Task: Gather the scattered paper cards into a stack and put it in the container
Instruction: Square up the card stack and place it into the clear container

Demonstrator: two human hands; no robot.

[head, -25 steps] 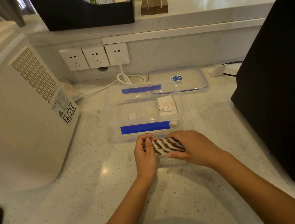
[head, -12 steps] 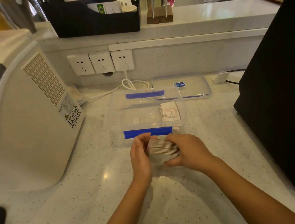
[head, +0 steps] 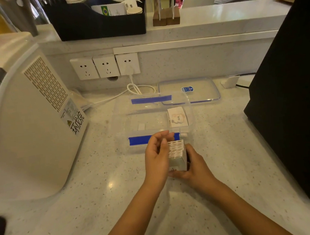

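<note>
Both hands hold a stack of paper cards [head: 178, 155] just above the speckled worktop [head: 83, 208], right in front of the clear plastic container [head: 153, 121]. The right hand [head: 196, 167] cups the stack from below and from the right, and its fingers are mostly hidden behind the cards. The left hand [head: 157, 158] covers the stack's left side, its fingers [head: 164, 135] bent loosely over the top. A few cards [head: 177, 117] lie inside the container at its right end. Blue tape [head: 139, 140] marks the near wall, partly hidden by the left hand. The clear lid [head: 189, 91] lies flat behind the container.
</note>
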